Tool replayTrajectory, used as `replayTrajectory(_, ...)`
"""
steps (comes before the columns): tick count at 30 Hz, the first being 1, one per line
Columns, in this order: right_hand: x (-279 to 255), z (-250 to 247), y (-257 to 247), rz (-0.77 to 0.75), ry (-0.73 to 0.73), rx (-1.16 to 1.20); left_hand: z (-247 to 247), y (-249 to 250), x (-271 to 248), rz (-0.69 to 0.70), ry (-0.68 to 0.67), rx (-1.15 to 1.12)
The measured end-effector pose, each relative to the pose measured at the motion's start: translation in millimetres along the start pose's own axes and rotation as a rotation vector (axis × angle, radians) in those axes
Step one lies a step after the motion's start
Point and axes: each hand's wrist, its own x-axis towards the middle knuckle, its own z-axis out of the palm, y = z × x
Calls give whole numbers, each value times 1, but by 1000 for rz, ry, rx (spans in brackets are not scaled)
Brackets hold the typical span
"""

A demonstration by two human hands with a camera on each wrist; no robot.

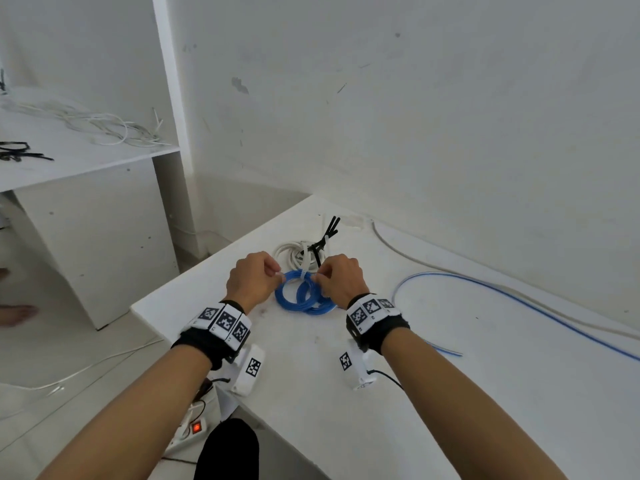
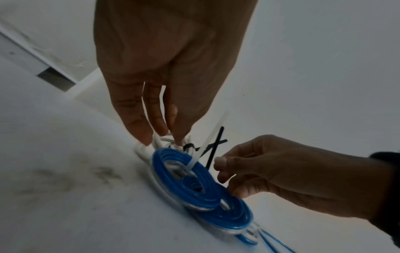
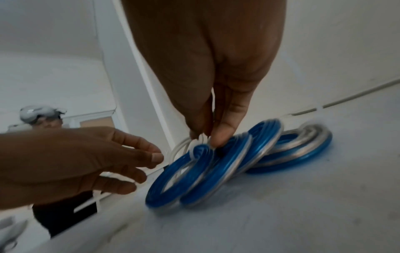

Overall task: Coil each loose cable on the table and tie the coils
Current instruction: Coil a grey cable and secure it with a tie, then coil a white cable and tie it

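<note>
Blue cable coils (image 1: 304, 299) lie overlapping on the white table (image 1: 398, 427), bound by a white cable tie (image 1: 304, 263) whose tail sticks up. My right hand (image 1: 320, 282) pinches the coil beside the tie; in the right wrist view its thumb (image 3: 219, 138) presses on the blue coils (image 3: 216, 167). My left hand (image 1: 277, 276) hovers at the coil's left edge, its fingers loosely curled and holding nothing (image 3: 149, 164). The left wrist view shows the tie (image 2: 203, 150) rising between both hands. A loose blue cable (image 1: 519, 301) runs across the table to the right.
Behind the blue coils lie a tied white coil (image 1: 289, 254) and black cable ties (image 1: 327, 233). A loose white cable (image 1: 408, 254) follows the wall. A shelf (image 1: 86, 164) on the left carries white wires. A lit power strip (image 1: 194, 427) lies on the floor.
</note>
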Motion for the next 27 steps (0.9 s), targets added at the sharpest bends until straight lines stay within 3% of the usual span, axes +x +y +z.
replayTrajectory(6,-1,-41,36,44,86,83,11,63,-15,242,182,-23)
replayTrajectory(9,-6,-60,67,121,118,65,31,103,-19,387,186,-117)
replayTrajectory(12,-18,-81,107,214,151,296,69,146,-16,514,73,-141)
replayTrajectory(14,-26,-98,134,281,256,462,100,173,-11,557,-9,-128)
replayTrajectory(17,-29,-119,181,392,407,483,156,209,1,602,-182,-2)
replayTrajectory(20,-31,-129,234,524,337,327,215,232,19,642,-391,284)
replayTrajectory(22,-39,-134,261,586,280,382,247,238,32,639,-490,447)
replayTrajectory(27,-58,-140,300,537,318,576,283,244,60,559,-515,592)
